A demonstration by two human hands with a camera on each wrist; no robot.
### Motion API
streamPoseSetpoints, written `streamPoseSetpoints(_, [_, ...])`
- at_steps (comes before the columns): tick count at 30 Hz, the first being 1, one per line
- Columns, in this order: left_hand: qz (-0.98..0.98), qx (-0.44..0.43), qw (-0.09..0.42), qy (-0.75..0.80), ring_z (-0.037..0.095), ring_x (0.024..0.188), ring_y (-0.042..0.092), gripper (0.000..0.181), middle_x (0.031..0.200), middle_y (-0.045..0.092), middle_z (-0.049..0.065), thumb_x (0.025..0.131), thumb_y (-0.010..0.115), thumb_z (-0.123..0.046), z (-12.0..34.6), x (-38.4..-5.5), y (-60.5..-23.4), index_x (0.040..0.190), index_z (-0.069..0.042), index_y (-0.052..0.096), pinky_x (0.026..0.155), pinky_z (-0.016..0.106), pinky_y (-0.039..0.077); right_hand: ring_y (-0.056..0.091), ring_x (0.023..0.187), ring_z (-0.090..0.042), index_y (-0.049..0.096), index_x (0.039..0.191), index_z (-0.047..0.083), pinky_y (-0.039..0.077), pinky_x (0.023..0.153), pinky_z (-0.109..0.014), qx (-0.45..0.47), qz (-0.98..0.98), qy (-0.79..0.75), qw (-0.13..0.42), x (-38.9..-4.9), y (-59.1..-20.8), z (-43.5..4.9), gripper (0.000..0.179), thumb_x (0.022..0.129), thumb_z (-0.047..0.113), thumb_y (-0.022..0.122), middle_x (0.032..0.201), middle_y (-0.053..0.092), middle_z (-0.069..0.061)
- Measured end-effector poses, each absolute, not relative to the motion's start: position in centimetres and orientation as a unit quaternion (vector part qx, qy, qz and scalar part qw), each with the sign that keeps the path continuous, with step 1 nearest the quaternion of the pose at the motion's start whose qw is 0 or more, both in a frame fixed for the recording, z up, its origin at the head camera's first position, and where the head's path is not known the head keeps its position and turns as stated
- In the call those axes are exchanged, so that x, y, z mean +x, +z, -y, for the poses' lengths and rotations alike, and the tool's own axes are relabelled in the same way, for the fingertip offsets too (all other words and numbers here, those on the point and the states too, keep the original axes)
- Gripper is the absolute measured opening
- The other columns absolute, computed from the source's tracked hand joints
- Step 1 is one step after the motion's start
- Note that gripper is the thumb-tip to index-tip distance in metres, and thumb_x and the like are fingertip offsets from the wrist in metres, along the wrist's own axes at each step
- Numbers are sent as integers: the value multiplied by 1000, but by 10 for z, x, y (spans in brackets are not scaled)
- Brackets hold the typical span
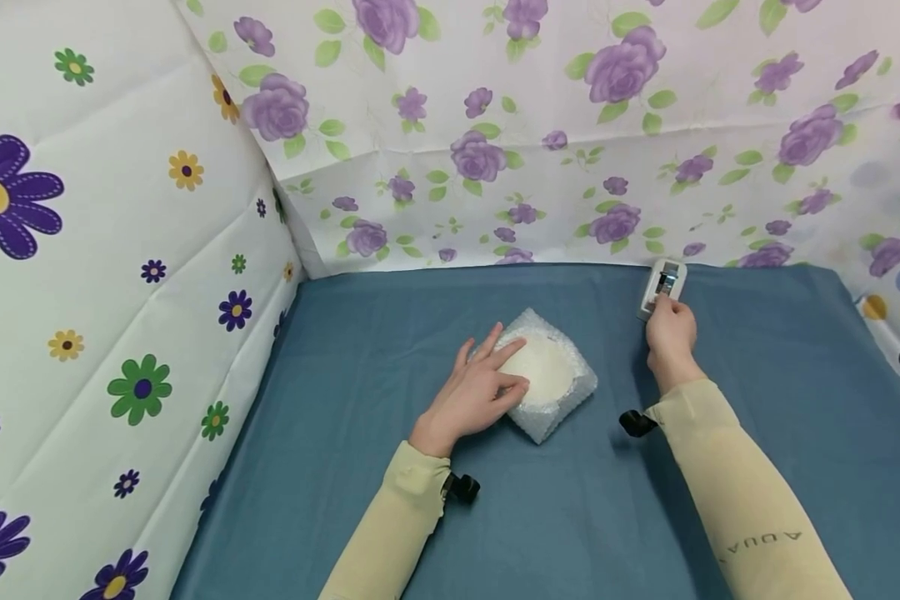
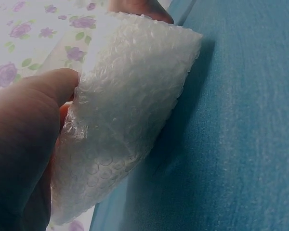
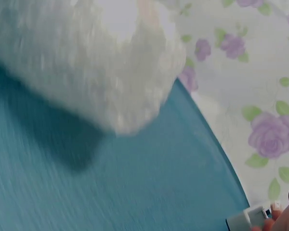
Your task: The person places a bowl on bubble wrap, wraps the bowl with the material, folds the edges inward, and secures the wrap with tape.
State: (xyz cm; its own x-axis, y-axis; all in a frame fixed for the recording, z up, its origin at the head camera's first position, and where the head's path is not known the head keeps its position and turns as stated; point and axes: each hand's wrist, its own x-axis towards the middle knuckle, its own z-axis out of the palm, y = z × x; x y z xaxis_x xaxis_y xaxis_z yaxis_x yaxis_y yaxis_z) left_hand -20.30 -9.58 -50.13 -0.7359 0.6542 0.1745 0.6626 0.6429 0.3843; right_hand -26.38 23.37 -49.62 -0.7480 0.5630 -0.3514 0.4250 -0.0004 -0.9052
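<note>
A square package in bubble wrap (image 1: 570, 393) lies on the blue cloth, a round pale area (image 1: 546, 367) showing on its upper face. My left hand (image 1: 474, 392) rests on its left side, fingers spread over the top and thumb at the near part. In the left wrist view, the thumb (image 2: 62, 84) meets the edge of the bubble-wrapped side (image 2: 130, 86). Away to the right, near the cloth's far edge, my right hand (image 1: 672, 335) grips a small white oblong object (image 1: 651, 292) with a dark, shiny middle; its kind is unclear.
Blue cloth (image 1: 345, 358) covers the work surface. A white sheet with purple roses (image 1: 480, 158) stands along the back, and one with daisies (image 1: 142, 392) along the left. Small black devices (image 1: 462, 488) sit at both wrists.
</note>
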Motion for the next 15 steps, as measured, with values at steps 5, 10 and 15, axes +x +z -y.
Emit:
streamPoseSetpoints(5, [906,-364,10,-217,25,166,3,36,173,34,-2,114,53,-41,95,-203,-501,124,-24,83,128,63,11,54,106,-14,42,166,13,52,93,-30,-384,674,630,36,-264,-492,-236,59,115,42,38,160,45,-9])
streamPoseSetpoints(10, [908,-360,7,-213,24,166,2,36,174,33,-3,115,53,-42,96,-204,-502,125,-25,83,128,63,12,50,95,-7,42,166,12,56,87,-28,-392,656,645,27,-263,-494,-242,58,115,41,44,155,47,-10])
streamPoseSetpoints(15, [908,-361,9,-215,26,166,3,35,174,34,-1,114,54,-41,96,-204,-502,124,-25,83,127,65,13,53,96,-6,43,164,9,54,95,-29,-385,674,630,37,-259,-498,-239,60,113,40,44,161,43,-11])
